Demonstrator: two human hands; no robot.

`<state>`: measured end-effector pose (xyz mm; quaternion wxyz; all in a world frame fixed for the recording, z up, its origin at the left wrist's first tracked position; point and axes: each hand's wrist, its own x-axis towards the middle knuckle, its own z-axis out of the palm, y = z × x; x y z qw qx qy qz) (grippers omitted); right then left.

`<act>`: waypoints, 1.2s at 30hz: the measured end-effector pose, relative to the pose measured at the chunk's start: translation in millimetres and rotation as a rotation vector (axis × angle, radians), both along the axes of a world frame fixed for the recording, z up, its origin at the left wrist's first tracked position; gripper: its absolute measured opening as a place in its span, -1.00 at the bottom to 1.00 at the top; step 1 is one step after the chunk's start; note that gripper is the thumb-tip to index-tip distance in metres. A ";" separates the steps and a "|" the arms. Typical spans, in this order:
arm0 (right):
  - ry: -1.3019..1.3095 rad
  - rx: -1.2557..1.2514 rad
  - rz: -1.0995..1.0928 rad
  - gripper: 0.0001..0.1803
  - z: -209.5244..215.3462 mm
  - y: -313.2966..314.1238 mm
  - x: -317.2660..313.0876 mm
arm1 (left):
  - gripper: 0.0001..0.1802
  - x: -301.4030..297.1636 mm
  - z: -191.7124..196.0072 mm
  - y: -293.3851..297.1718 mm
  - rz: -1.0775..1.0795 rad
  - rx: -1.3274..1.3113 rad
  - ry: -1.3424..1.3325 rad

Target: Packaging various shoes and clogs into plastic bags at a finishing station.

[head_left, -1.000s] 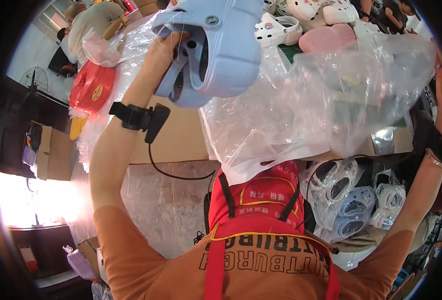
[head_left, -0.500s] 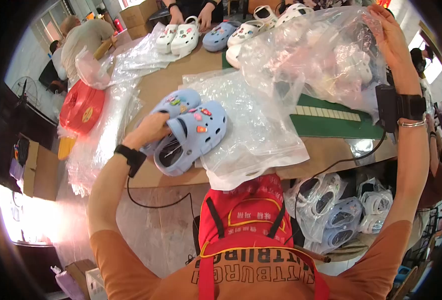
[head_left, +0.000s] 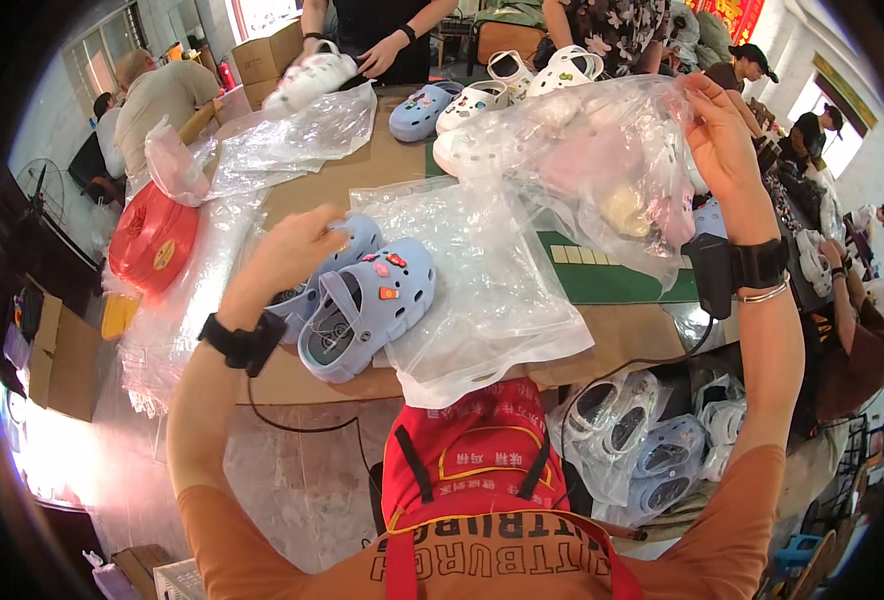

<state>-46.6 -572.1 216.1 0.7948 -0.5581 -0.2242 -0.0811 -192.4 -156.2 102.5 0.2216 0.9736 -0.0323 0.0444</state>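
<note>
A pair of light blue clogs with small colourful charms lies on the table, left of the middle. Above the rear clog hovers my left hand, its fingers loosely stretched and holding nothing. My right hand is raised at the right, pinching the edge of a clear plastic bag. That bag spreads leftward over white and pink clogs, which show only dimly through it. Flat on the table beside the blue pair is a stack of clear plastic bags, partly under the front clog.
A red roll of plastic string sits at the left on more plastic sheets. Blue and white clogs stand along the far side. Across the table a person handles a white clog. Bagged clogs lie below the table's right edge.
My left hand has let go of the blue clogs and lifted. My right hand has drawn the plastic bag left and slightly down. The co-worker's white clogs were picked up and moved left.
</note>
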 end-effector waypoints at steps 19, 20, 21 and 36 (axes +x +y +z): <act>0.004 -0.332 -0.388 -0.86 -81.0 -156.6 -43.9 | -0.76 125.1 -2.0 -126.3 -0.154 -0.805 -0.166; 0.072 -0.420 -0.407 -0.83 -93.0 -164.4 -43.6 | -0.76 123.7 13.5 -127.4 -0.164 -0.798 -0.152; 0.088 -0.414 -0.415 -0.83 -103.5 -164.3 -45.1 | -0.77 122.4 27.1 -129.1 -0.134 -0.682 -0.246; 0.353 -0.510 0.057 -0.78 -182.6 -9.1 -65.4 | -0.36 2.0 -60.9 -213.0 -0.391 0.017 -0.471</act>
